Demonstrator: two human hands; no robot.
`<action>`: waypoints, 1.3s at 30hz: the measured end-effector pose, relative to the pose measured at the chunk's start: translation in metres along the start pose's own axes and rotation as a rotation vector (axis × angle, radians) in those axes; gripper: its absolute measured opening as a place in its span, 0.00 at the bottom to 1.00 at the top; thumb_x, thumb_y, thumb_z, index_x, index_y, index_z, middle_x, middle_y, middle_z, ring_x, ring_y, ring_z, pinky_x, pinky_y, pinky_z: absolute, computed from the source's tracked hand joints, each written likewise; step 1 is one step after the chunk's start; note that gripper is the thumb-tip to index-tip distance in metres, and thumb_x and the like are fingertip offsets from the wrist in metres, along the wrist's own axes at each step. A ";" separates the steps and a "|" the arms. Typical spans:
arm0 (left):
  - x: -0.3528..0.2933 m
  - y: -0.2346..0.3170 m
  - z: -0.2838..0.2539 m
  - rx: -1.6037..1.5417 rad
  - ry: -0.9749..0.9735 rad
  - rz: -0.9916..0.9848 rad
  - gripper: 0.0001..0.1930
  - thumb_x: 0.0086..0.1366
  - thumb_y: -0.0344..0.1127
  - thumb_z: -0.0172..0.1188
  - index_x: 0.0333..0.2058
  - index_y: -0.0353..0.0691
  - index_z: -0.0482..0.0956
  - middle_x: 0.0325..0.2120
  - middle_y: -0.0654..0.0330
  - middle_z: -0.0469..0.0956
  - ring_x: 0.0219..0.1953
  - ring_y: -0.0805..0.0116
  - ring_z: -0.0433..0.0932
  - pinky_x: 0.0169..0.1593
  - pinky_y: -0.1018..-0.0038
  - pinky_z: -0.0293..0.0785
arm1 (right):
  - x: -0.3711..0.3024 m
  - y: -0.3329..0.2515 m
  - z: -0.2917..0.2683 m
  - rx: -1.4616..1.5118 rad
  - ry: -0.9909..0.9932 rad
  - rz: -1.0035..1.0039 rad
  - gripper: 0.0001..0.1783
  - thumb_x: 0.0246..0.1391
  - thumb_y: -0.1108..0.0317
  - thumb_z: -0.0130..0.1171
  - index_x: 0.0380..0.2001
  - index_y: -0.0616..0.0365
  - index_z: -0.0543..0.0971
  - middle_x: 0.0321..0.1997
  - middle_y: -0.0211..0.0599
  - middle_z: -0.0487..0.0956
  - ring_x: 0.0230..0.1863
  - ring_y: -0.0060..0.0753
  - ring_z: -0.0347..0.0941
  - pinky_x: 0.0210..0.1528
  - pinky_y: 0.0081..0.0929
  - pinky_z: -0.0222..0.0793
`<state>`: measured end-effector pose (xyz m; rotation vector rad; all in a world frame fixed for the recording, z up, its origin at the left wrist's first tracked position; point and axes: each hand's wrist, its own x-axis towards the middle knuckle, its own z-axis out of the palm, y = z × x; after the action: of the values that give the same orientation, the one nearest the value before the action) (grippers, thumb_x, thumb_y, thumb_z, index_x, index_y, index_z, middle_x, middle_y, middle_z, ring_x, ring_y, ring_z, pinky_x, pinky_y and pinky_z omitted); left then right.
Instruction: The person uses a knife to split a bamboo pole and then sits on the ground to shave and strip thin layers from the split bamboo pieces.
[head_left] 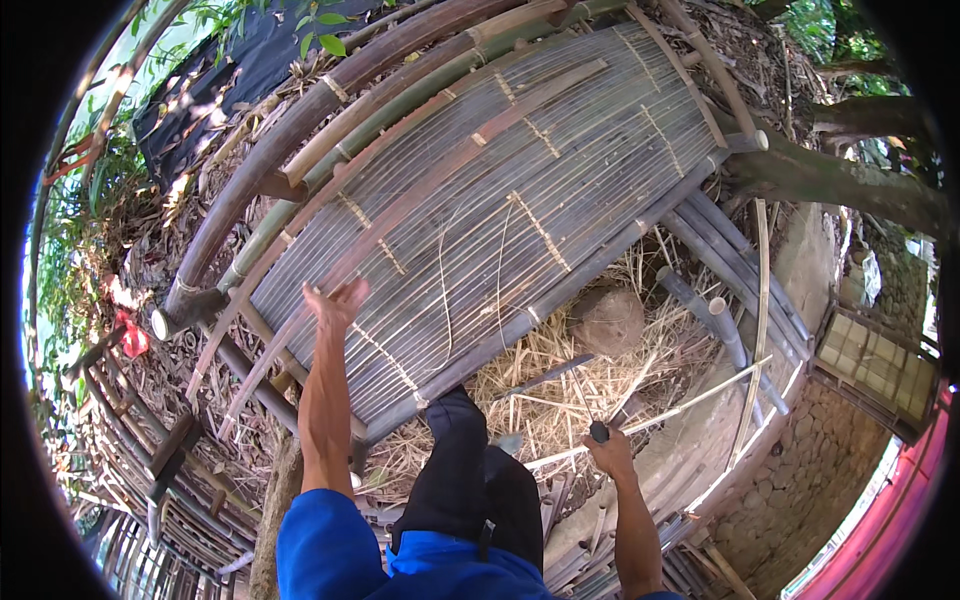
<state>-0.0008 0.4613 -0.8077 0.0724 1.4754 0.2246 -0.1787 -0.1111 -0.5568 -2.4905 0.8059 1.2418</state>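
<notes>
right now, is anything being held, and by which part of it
The right grip holds a tool by its black handle; its kind is unclear. The left grip is open by the strip, nothing visibly held.

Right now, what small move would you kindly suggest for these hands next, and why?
I would probably close the left hand on the long brown slat: it is open right at that strip, which lies lengthwise over the bamboo bench, while the right hand is occupied, holding a black-handled tool beyond the bench's edge.
</notes>
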 end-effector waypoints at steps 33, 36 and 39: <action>-0.148 0.020 0.147 1.670 -0.562 1.995 0.15 0.58 0.30 0.67 0.45 0.44 0.82 0.38 0.52 0.78 0.35 0.51 0.82 0.37 0.58 0.79 | -0.022 0.017 0.023 0.360 0.263 0.026 0.26 0.48 0.49 0.73 0.33 0.66 0.82 0.27 0.52 0.82 0.28 0.51 0.78 0.35 0.44 0.72; -0.226 0.005 0.135 1.555 -0.739 2.149 0.14 0.60 0.29 0.67 0.46 0.42 0.83 0.33 0.54 0.81 0.30 0.53 0.83 0.33 0.62 0.79 | -0.047 -0.024 -0.008 0.455 0.500 -0.025 0.29 0.49 0.50 0.75 0.43 0.66 0.80 0.32 0.49 0.82 0.32 0.45 0.77 0.38 0.40 0.72; -0.286 -0.025 0.120 1.666 -0.785 2.168 0.13 0.62 0.30 0.68 0.46 0.40 0.85 0.29 0.56 0.83 0.28 0.56 0.84 0.30 0.65 0.78 | -0.059 -0.037 -0.034 0.664 0.647 -0.145 0.25 0.50 0.57 0.75 0.43 0.64 0.78 0.35 0.48 0.80 0.37 0.46 0.76 0.42 0.40 0.72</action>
<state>0.0981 0.3920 -0.5211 2.6996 -0.1867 0.4774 -0.1642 -0.0744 -0.4902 -2.2907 0.9452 0.0438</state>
